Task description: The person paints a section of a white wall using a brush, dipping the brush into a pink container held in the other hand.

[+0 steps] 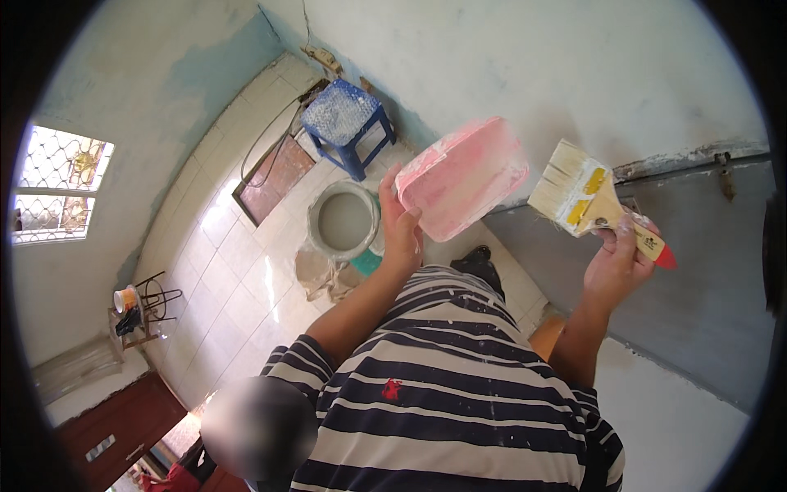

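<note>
My left hand [399,217] grips the near left edge of a pink plastic tub [459,176], its inside smeared with whitish paint or plaster. The tub is tilted, with its open side showing. In my right hand [619,258] is a wide paintbrush [586,197] with pale bristles, a wooden handle and a red tip. The bristles point up and left toward the wall, and a gap separates them from the tub. My fingers close round the brush's handle.
Below the tub stands a bucket [309,217] of greyish liquid, with a crumpled sack [316,275] beside it. A blue paint-spattered stool [340,111] is near the patchy wall [607,74]. Grey door [697,262] at right; small rack [147,312] at far left.
</note>
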Available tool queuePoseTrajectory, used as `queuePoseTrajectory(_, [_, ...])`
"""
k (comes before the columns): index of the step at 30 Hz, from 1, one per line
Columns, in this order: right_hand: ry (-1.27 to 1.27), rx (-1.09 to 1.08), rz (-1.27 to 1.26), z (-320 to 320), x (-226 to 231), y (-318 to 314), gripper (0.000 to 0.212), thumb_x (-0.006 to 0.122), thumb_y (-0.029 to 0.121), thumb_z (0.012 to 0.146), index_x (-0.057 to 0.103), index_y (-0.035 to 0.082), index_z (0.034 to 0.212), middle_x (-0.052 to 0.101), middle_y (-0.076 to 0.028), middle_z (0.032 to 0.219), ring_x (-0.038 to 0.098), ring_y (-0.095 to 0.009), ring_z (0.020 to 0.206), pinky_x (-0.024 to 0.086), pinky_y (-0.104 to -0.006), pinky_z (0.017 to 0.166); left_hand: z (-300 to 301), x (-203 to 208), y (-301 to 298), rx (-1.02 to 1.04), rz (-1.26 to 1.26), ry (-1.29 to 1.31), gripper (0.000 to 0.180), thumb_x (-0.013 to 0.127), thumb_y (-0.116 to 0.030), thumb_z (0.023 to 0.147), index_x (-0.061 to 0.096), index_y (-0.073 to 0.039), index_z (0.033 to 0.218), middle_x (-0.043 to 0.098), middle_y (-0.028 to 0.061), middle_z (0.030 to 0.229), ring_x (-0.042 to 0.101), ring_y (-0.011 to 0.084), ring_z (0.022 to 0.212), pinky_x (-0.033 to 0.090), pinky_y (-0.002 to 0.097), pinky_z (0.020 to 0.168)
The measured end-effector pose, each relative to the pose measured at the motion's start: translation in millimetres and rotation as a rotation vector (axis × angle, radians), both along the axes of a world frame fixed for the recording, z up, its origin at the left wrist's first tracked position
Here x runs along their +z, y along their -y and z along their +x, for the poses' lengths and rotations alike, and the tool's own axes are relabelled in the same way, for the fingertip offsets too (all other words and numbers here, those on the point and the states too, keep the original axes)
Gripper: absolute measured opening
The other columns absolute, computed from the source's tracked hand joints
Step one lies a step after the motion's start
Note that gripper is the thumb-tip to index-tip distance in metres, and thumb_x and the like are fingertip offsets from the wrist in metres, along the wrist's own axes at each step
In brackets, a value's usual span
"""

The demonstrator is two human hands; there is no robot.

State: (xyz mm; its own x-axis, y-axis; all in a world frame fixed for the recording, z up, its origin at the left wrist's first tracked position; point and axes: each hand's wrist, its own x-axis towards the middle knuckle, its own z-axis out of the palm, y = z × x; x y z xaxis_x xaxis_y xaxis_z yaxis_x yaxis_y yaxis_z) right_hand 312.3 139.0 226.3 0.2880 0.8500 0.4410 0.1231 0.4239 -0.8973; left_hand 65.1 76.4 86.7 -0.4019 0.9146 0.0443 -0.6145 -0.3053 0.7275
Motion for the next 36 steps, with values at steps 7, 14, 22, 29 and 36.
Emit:
queuePoseTrajectory(7, [-0.106,0.185,-0.028,3.4,-10.1,29.7,0.02,0.061,-0.002,0.087,0.049,0.001,0.103,0.058,-0.026,0.116,0.066,-0.024,0.095,0.061,-0.0275,0.064,29.5,23.3,7.4,-0.028,-0.032,-0.016,0.089,0.057,-0.011,0.069,0.018,-0.005,0.149,0.038,0.0178,0.14,0.039,0.0278,0.134,0.03,0.0402,0.113])
queuePoseTrajectory(14, [-0.096,0.253,-0.005,18.7,-26.4,52.9,0.031,0.067,-0.011,0.082,0.049,0.0,0.105,0.061,-0.022,0.114,0.064,-0.021,0.1,0.057,-0.0301,0.081,80.9,28.8,12.0,0.029,0.118,-0.299,0.093,0.069,-0.028,0.075,0.018,-0.003,0.149,0.039,0.0174,0.139,0.039,0.0276,0.131,0.031,0.041,0.111])
queuePoseTrajectory(22, [0.022,0.144,0.046,96.5,-18.7,93.0,0.039,0.073,-0.011,0.078,0.05,0.0,0.107,0.064,-0.019,0.106,0.065,-0.021,0.099,0.054,-0.0322,0.086,165.2,60.8,42.3,0.061,0.15,-0.331,0.1,0.076,-0.04,0.077,0.017,-0.002,0.147,0.039,0.0198,0.137,0.04,0.028,0.131,0.033,0.0419,0.109])
queuePoseTrajectory(29, [0.057,0.09,0.139,163.8,-35.4,141.2,0.04,0.073,-0.013,0.077,0.048,-0.002,0.106,0.063,-0.019,0.106,0.065,-0.023,0.1,0.054,-0.0339,0.087,232.8,51.0,84.8,0.056,0.172,-0.653,0.107,0.075,-0.055,0.077,0.013,-0.005,0.149,0.039,0.0212,0.139,0.042,0.0294,0.13,0.034,0.0429,0.108])
queuePoseTrajectory(36, [0.218,0.123,0.173,209.2,-49.6,156.6,0.043,0.072,-0.013,0.078,0.045,-0.001,0.109,0.063,-0.021,0.105,0.065,-0.025,0.099,0.053,-0.0347,0.087,275.9,65.8,98.4,-0.039,0.09,-0.462,0.107,0.074,-0.056,0.076,0.012,-0.005,0.148,0.04,0.0223,0.138,0.043,0.0298,0.129,0.034,0.044,0.107])
